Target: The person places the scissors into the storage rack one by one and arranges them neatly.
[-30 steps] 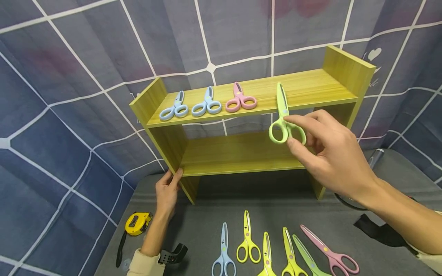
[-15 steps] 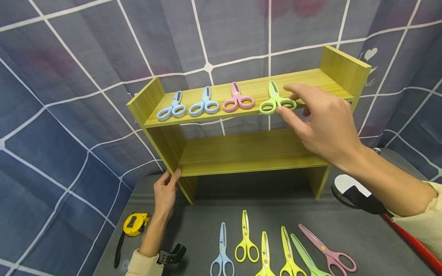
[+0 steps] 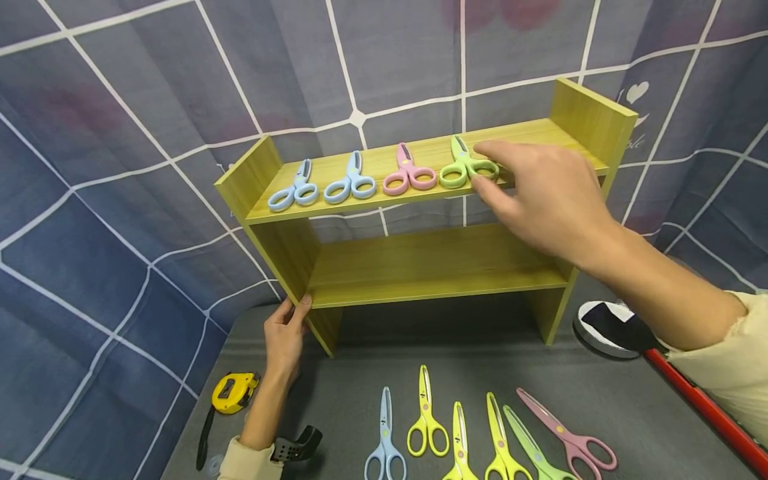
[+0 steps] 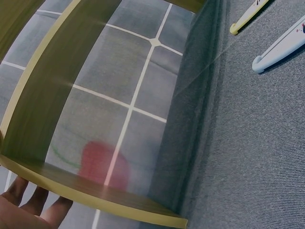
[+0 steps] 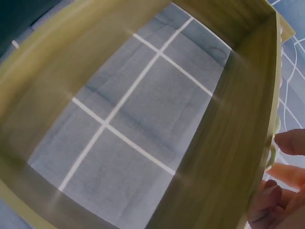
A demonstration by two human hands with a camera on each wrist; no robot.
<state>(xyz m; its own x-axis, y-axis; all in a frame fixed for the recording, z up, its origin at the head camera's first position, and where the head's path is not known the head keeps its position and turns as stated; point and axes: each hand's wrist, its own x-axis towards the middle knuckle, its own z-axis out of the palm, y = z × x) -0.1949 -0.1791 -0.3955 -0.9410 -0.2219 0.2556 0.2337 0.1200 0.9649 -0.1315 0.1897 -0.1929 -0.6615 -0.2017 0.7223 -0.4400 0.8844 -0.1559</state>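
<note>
Green scissors (image 3: 465,165) lie on the top board of a two-tier wooden shelf (image 3: 420,263), blades toward the back. My right hand (image 3: 549,193) pinches their right handle loop between thumb and index finger; in the right wrist view the green loop (image 5: 271,156) peeks out between the fingertips. To their left on the same board sit pink scissors (image 3: 408,175) and two light blue pairs, the nearer one (image 3: 351,181) and the outer one (image 3: 295,190). My left hand (image 3: 285,340) grips the shelf's left side panel, its fingers (image 4: 35,202) behind the panel edge.
On the grey table in front lie blue scissors (image 3: 385,440), several yellow scissors (image 3: 427,423), green scissors (image 3: 534,450) and pink scissors (image 3: 570,437). A yellow tape measure (image 3: 234,392) lies left. A round white-topped object (image 3: 621,312) and a red bar (image 3: 702,400) are at right.
My right hand has carried the green scissors from in front of the shelf up and left onto the top board, then slid them nearer the pink pair. The left hand keeps its grip.
</note>
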